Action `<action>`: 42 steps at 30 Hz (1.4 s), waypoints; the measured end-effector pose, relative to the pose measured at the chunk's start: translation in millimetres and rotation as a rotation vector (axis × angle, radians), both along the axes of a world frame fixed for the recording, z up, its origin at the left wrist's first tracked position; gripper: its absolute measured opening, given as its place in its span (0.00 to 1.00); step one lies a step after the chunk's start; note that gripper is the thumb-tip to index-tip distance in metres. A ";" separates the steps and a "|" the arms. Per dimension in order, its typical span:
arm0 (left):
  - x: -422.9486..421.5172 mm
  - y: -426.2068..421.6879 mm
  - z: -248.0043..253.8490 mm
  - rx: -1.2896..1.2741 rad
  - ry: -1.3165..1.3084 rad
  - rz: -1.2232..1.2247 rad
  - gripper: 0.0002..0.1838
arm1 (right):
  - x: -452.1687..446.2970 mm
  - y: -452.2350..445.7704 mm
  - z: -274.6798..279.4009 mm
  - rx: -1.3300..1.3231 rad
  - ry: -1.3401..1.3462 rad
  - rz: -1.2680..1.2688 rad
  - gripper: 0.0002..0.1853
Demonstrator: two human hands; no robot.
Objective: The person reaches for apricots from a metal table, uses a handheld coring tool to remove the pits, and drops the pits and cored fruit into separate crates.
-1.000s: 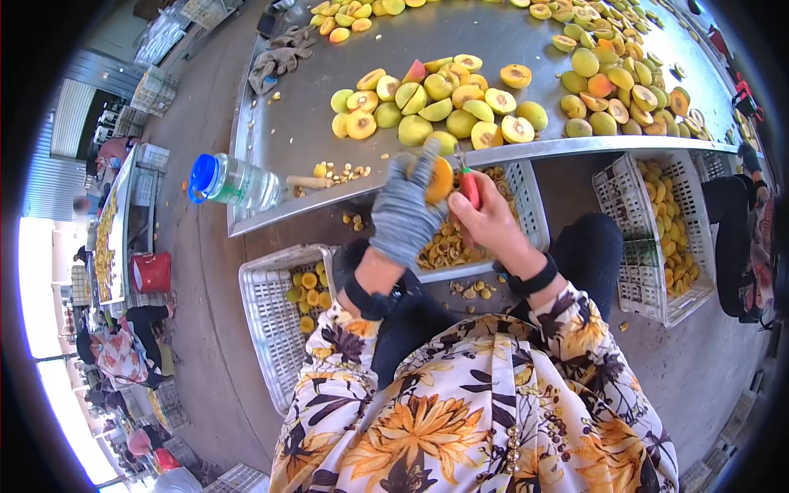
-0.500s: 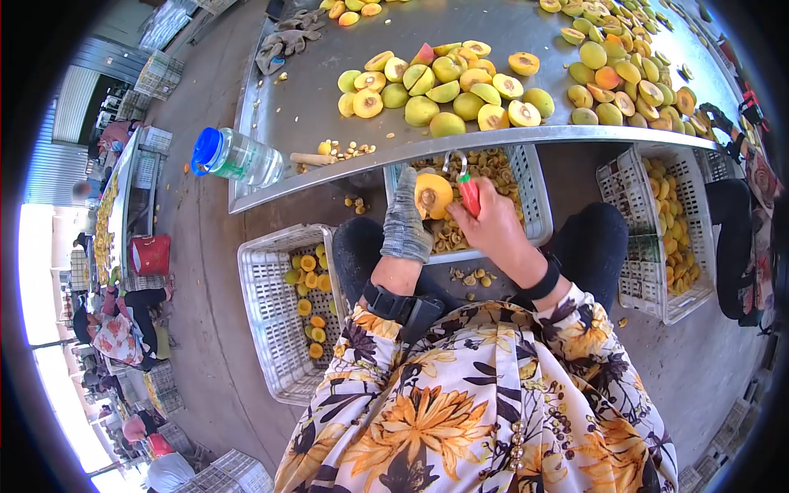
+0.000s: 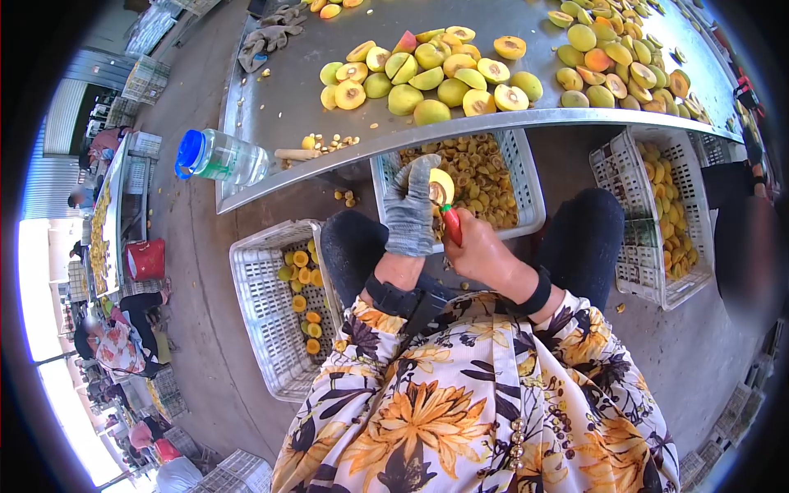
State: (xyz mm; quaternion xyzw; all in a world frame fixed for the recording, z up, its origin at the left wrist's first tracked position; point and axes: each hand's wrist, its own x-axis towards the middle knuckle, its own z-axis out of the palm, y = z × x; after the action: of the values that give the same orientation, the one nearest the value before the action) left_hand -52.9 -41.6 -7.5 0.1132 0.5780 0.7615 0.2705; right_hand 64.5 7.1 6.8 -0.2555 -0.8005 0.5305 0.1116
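Observation:
My left hand (image 3: 408, 209), in a grey knitted glove, is closed around a yellow peach half (image 3: 445, 182), its cut face turned to the right. In my bare right hand (image 3: 489, 259) is a pitting tool with a red handle (image 3: 451, 223) and a green collar. The tool's metal end is against the cut face of the fruit, mostly hidden there. Both hands are above my lap, in front of a white crate (image 3: 532, 168) that holds many brown-yellow scraps. On the metal table (image 3: 288, 90) lies a pile of halved peaches (image 3: 427, 78).
At left, a white crate (image 3: 251, 308) holds hollowed peach halves (image 3: 300, 279). Another crate (image 3: 629, 222) with peach halves stands at right. A blue-capped bottle (image 3: 222, 156), gloves (image 3: 267, 37) and a larger peach pile (image 3: 612, 62) are on the table. A person (image 3: 123, 337) sits far left.
My right hand has lowered and brought the tool's metal end from above the peach half down to its cut face. The peach half is turned more edge-on; the view has shifted slightly.

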 end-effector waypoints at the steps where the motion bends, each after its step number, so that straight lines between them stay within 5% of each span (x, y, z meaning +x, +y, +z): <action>1: -5.2 -2.3 -1.9 0.001 -0.040 -0.025 0.16 | 0.3 3.4 0.2 0.011 -0.042 0.066 0.10; 4: -25.2 -15.2 2.0 0.052 -0.406 -0.317 0.14 | -0.7 13.2 10.0 0.083 -0.081 0.225 0.10; 6: -29.4 -16.9 3.2 0.022 -0.417 -0.328 0.14 | -2.5 18.4 10.3 0.148 -0.072 0.313 0.10; 10: -27.1 -11.3 3.3 0.046 -0.398 -0.254 0.13 | -10.0 14.4 -0.9 0.248 -0.068 0.263 0.10; 12: -17.8 -2.8 8.8 0.135 -0.335 -0.006 0.15 | -12.2 7.6 1.2 0.255 -0.032 0.162 0.10; 17: -11.2 4.2 -4.6 0.161 -0.194 0.025 0.21 | -11.2 3.3 3.5 0.136 0.029 0.000 0.08; 24: 10.1 11.1 4.5 0.157 -0.021 0.074 0.18 | -1.7 -4.0 -2.3 0.162 0.056 -0.107 0.09; 26: 0.6 5.7 11.2 0.093 -0.171 -0.071 0.16 | 0.6 -2.7 2.3 -0.019 -0.026 -0.005 0.11; 31: -27.7 -5.4 18.6 0.086 -0.439 -0.437 0.12 | 2.0 13.4 0.2 0.015 -0.049 0.204 0.10; 36: -20.5 -9.0 23.4 0.173 -0.301 -0.382 0.18 | -4.3 23.6 13.3 -0.132 0.024 0.320 0.07; 38: -14.9 -8.3 14.8 0.140 -0.277 -0.184 0.19 | -3.5 21.5 5.3 0.060 0.039 0.317 0.07; 42: -24.9 -9.7 22.8 -0.039 -0.390 -0.328 0.15 | -0.5 19.7 0.3 0.092 0.051 0.368 0.07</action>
State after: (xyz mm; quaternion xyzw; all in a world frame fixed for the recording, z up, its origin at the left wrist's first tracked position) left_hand -77.8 -51.3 15.3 0.0511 0.5032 0.7036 0.4991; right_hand 64.0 26.8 7.1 -0.0859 -0.8540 0.5111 0.0448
